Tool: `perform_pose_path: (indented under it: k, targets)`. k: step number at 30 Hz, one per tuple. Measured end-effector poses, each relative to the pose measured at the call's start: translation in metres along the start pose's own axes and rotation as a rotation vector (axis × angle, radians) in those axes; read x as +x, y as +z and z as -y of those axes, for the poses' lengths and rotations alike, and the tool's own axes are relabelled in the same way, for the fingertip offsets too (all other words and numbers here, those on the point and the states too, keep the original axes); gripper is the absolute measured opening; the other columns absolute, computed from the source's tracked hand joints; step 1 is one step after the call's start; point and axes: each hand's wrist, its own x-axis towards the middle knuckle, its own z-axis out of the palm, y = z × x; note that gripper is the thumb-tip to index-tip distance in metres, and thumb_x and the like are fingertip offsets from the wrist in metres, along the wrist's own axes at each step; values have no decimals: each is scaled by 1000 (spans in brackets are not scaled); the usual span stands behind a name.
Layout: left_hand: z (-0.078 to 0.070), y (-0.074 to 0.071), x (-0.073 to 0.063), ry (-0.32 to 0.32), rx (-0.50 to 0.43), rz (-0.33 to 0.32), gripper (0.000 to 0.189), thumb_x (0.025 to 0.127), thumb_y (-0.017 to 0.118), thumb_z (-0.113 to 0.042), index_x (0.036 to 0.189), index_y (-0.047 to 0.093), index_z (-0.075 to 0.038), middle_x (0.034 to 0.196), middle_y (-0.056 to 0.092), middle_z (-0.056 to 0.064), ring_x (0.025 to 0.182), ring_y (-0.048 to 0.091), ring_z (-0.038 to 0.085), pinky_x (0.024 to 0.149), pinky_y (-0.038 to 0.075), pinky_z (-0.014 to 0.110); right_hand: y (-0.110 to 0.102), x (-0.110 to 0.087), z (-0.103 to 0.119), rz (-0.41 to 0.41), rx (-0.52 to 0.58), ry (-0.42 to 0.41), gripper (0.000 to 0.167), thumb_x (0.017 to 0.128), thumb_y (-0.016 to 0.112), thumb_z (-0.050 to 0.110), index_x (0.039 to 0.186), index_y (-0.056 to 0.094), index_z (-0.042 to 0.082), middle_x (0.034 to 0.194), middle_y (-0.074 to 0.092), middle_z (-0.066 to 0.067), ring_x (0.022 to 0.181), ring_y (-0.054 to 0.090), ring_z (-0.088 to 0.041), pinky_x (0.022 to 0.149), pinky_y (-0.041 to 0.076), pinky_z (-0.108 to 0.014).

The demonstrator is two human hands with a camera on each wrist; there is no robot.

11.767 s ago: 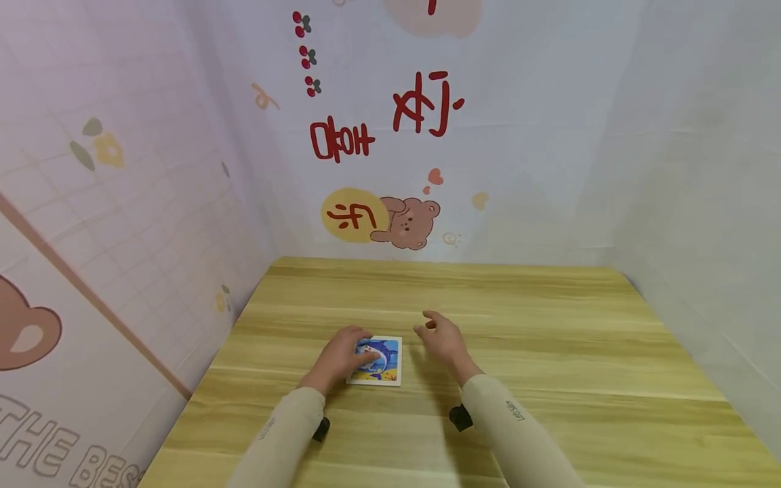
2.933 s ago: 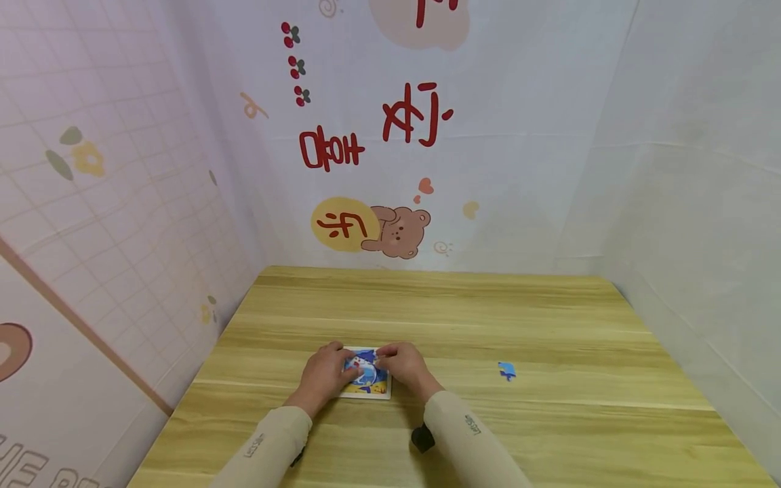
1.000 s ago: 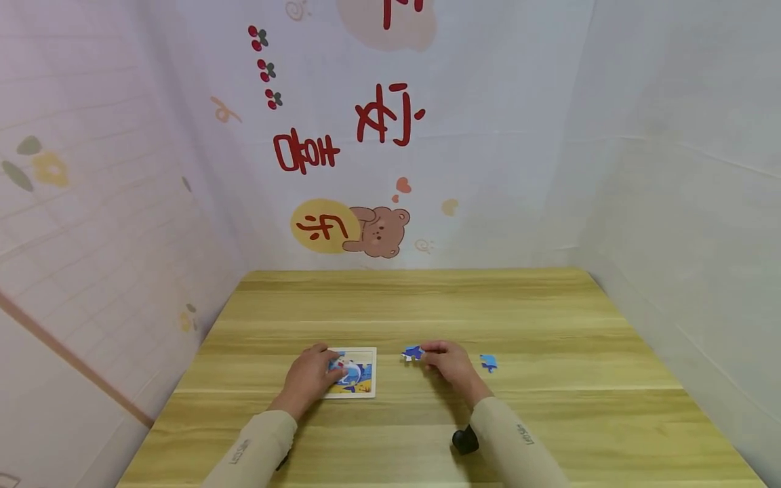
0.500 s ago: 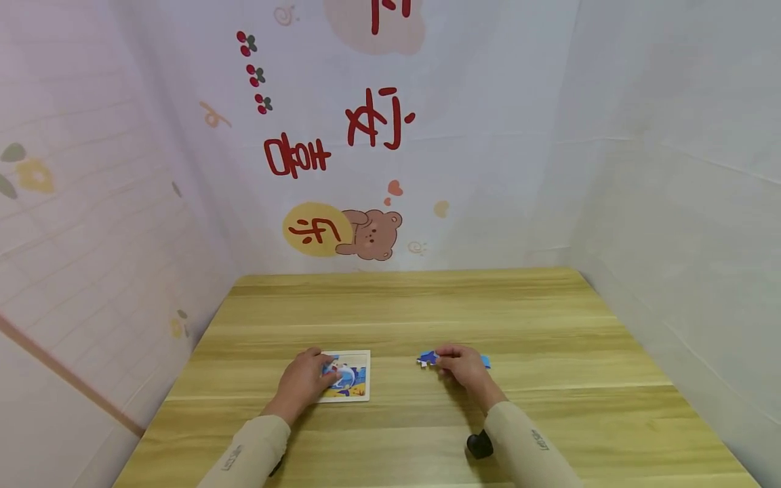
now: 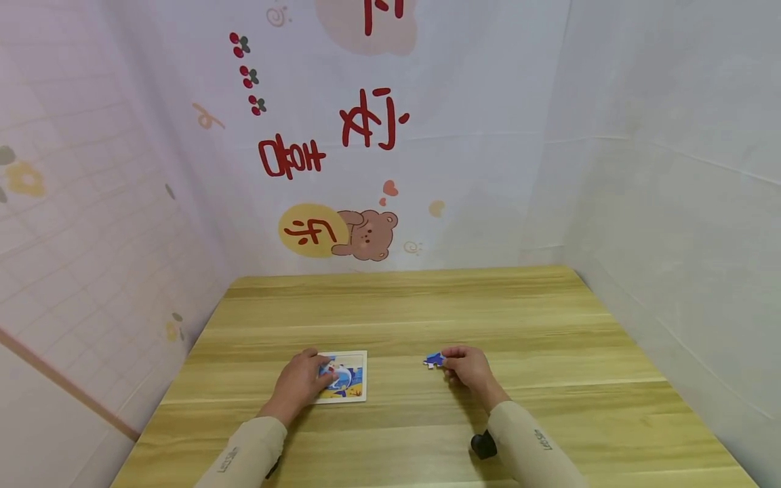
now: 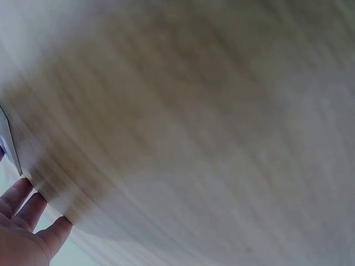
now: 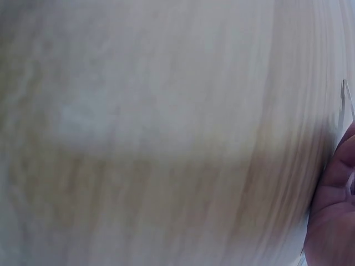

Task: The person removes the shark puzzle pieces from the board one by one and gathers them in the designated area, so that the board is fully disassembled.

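A small jigsaw puzzle (image 5: 355, 388) in a white frame, with a white and blue sea animal and yellow sand, lies on the table (image 5: 396, 434). My left hand (image 5: 297, 385) rests over its left side, thumb across the picture; in the left wrist view its fingers (image 6: 54, 234) reach down to the tabletop beside the frame's corner. A pale bare strip shows along the upper right of the picture. Off to the right, my right hand (image 5: 471, 370) pinches a blue puzzle piece (image 5: 433, 360) between thumb and fingers, close over the table.
A white cloth wall (image 5: 476, 163) printed with a bear and red characters stands behind the table, and more cloth hangs at both sides. A black wrist-worn device (image 5: 484, 445) sits under the right sleeve.
The right hand has taken a piece from the puzzle's upper part and carried it right. It now hides the other loose piece seen earlier. The left hand stays at the puzzle's left side.
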Motion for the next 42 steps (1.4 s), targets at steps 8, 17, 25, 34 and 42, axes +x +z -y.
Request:
perform_pose_path:
  k: [8, 17, 25, 34, 42]
  targets:
    - [-1, -3, -1, 4, -6, -4, 39, 88, 76, -28, 116, 72, -1, 124, 60, 23, 113, 57, 42, 96, 45, 55, 2, -6, 6, -43, -42, 11, 13, 93, 59, -6, 104, 66, -9, 80, 64, -10, 59, 59, -14, 53, 50, -25]
    - [1, -2, -2, 15, -8, -16, 38, 88, 77, -28, 114, 72, 0, 122, 61, 22, 111, 58, 41, 95, 46, 55, 1, -6, 5, -82, -71, 7, 17, 91, 58, -7, 106, 66, -11, 80, 65, -12, 59, 60, -14, 53, 51, -25]
    - [1, 0, -3, 12, -10, -10, 39, 87, 77, -28, 114, 72, 0, 122, 61, 22, 112, 58, 41, 96, 45, 54, 2, -13, 9, -95, -75, 10, 22, 90, 57, -8, 110, 65, -12, 85, 66, -15, 60, 61, -15, 54, 52, -26]
    - [3, -1, -2, 12, -8, -18, 38, 87, 78, -29, 113, 72, -2, 119, 62, 19, 110, 59, 39, 95, 47, 54, 1, -15, 12, -113, -90, -24, 24, 91, 58, -3, 112, 65, -11, 85, 66, -12, 62, 61, -16, 57, 53, -27]
    - [1, -2, -1, -13, -10, -1, 40, 86, 78, -30, 113, 71, -2, 119, 62, 18, 111, 58, 38, 95, 46, 54, 4, -15, 22, -92, -94, -48, 26, 92, 57, 0, 114, 65, -11, 88, 67, -18, 63, 60, -17, 57, 54, -29]
